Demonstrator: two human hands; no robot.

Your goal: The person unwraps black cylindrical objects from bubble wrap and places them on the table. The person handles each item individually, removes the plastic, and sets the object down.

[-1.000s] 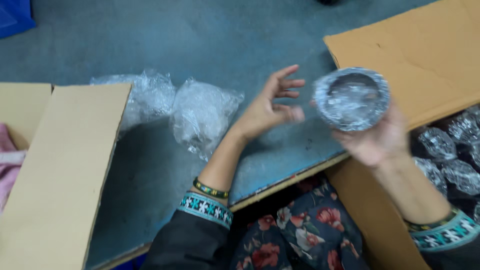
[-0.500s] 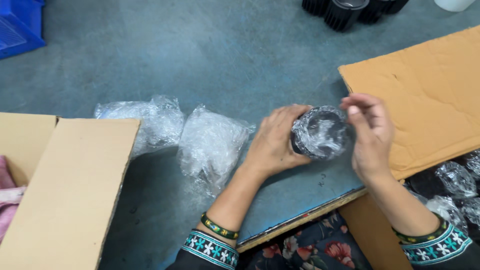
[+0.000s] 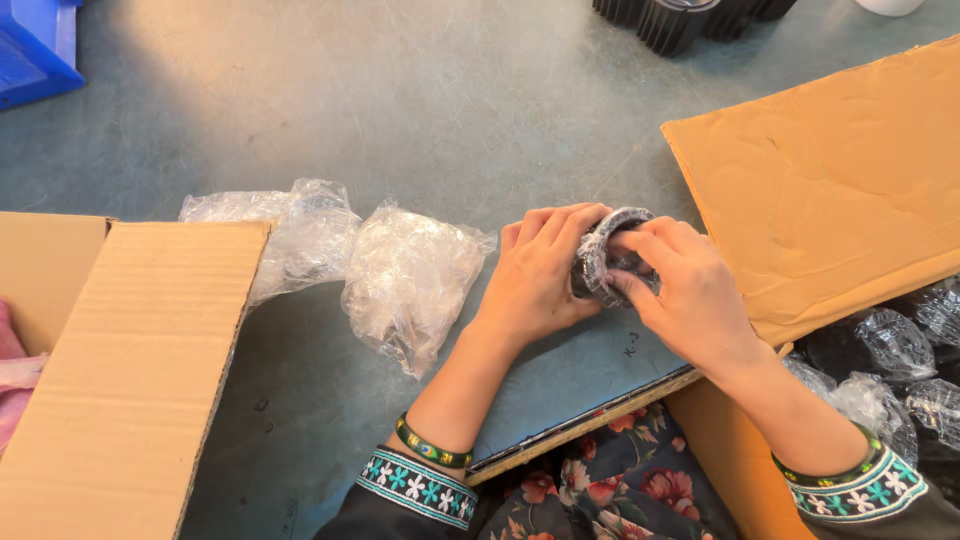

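Beside the cardboard flap (image 3: 830,190), just left of it, my left hand (image 3: 540,275) and right hand (image 3: 690,295) have fingers (image 3: 570,225) clamped around a plastic-wrapped black round part (image 3: 608,250), above the tabletop (image 3: 400,100).

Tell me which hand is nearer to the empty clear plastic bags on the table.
Left. The left hand is just right of the clear plastic bags; the right hand lies farther right, beyond the wrapped black part.
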